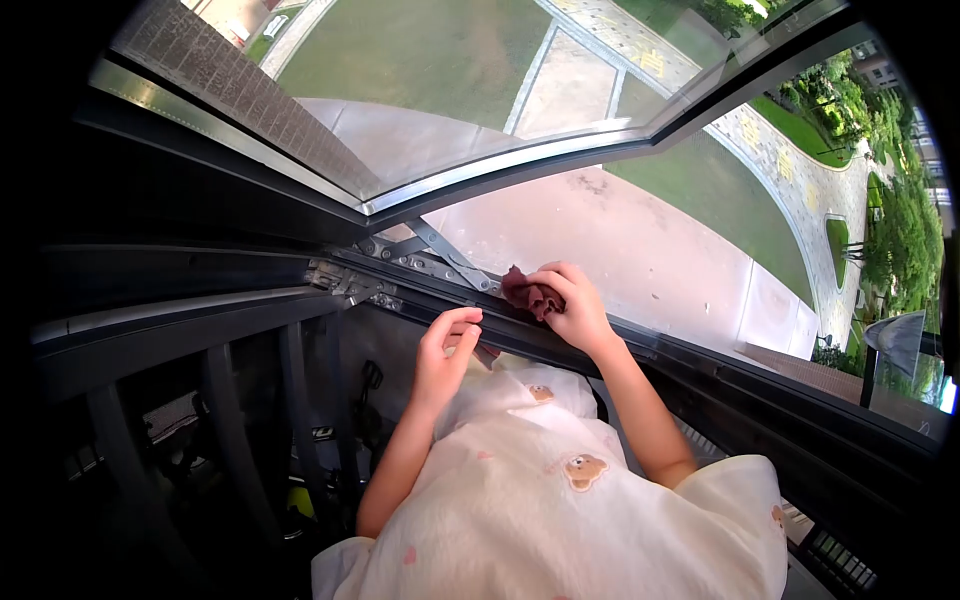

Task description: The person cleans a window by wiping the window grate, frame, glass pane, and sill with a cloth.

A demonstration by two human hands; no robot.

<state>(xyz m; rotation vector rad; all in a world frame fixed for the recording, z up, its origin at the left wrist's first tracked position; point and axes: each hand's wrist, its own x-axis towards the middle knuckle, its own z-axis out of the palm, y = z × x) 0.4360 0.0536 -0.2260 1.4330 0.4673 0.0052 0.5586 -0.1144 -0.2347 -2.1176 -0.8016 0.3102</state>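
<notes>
My right hand (pixel 572 305) is closed around a crumpled dark maroon cloth (pixel 530 293), right at the window sill track (pixel 520 325). Beside it on the left, my left hand (pixel 446 350) hovers near the inner edge of the frame. Its fingers are loosely bent, the thumb is a little apart, and nothing shows between them. A metal hinge arm (pixel 450 255) runs from the sill to the opened window sash (pixel 520 160), ending close to the cloth. More metal hinge fittings (pixel 355 285) sit at the left corner of the frame.
Dark railing bars (pixel 230 440) stand at the lower left, with dim objects behind them. Outside, a pale ledge (pixel 610 240) lies beyond the sill, with lawn and a paved path (pixel 790 180) far below. The tilted glass pane hangs overhead.
</notes>
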